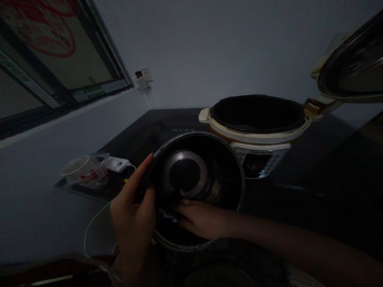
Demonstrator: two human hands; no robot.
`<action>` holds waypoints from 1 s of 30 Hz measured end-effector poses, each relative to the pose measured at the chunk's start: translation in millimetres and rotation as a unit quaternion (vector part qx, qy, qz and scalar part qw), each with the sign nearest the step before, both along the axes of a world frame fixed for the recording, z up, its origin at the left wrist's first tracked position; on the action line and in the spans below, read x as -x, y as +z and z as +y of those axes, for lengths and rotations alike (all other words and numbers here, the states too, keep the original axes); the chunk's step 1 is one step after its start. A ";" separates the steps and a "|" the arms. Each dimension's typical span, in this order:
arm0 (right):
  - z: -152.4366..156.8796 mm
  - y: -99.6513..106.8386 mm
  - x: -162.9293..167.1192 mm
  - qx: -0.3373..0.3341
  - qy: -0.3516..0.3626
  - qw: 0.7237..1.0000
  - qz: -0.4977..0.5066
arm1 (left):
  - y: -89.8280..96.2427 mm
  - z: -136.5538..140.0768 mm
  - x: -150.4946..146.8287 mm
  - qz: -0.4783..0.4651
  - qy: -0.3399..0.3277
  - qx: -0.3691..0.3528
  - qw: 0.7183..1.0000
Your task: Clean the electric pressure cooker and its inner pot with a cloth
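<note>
My left hand [136, 207] grips the rim of a dark cooker inner pot [223, 153], thumb inside and fingers around the outside. The pot is tilted, its mouth facing me, with a shiny ring and a dark round patch on its bottom. Reaching inside it, my right hand [199, 219] presses a crumpled white cloth or tissue [168, 215] against the lower wall; only part of that shows, and the fingertips are in shadow. Just behind the pot stands an electric pressure cooker [260, 137] with its lid [353, 67] raised to the right.
A paper cup [76, 165] and a plastic bag with red marks [92, 175] sit at the left of the dark counter [155, 119]. Beside them lies a white plug adapter [118, 164] with a cable [89, 227] hanging down. A wall socket [144, 77] is near the window.
</note>
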State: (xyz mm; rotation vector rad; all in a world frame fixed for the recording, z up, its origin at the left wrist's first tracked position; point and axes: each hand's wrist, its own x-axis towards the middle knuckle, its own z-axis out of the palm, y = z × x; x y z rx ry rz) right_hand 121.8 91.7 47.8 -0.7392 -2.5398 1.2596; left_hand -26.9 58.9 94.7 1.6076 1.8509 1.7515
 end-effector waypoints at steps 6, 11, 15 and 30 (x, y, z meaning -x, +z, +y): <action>10.7 -9.1 -28.7 -0.121 0.016 0.983 -0.141 | -0.2 -1.3 -1.0 -0.028 0.000 0.011 1.000; 21.6 1.2 -41.7 -0.215 -0.023 0.934 -0.283 | 0.5 -4.1 -2.9 -0.021 -0.013 0.012 1.000; 32.5 17.3 -44.0 -0.272 -0.084 0.897 -0.339 | 1.3 -4.5 -3.8 -0.015 -0.006 0.009 1.000; 74.2 12.8 -35.3 -0.371 -0.130 0.880 -0.266 | 2.6 -1.9 -1.6 -0.019 0.006 0.022 1.000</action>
